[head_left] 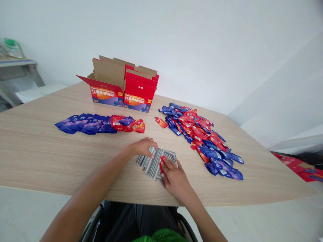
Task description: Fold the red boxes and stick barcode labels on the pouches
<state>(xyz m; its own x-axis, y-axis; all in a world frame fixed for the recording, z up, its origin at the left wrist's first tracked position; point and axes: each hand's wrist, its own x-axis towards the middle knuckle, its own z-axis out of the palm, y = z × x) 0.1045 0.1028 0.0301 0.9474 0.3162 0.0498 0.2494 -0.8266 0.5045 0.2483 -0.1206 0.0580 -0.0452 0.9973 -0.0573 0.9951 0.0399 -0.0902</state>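
A grey, black and white striped cloth (153,165) lies rumpled on the table near its front edge. My left hand (145,147) holds the cloth at its upper left, with thumb and fingers curled on it. On the cloth's right part, my right hand (175,178) grips a small red pouch (162,164), mostly covered by the fingers. Just beyond the hands lie a single red-orange pouch (140,126) and another red-orange pouch (160,122).
A row of overlapping blue pouches (88,123) ends in a few red pouches (119,123). Behind stand an open carton (107,95) and a second red carton (137,92). A large mixed pouch heap (196,129) spreads to the right. Another red box (297,166) is at far right.
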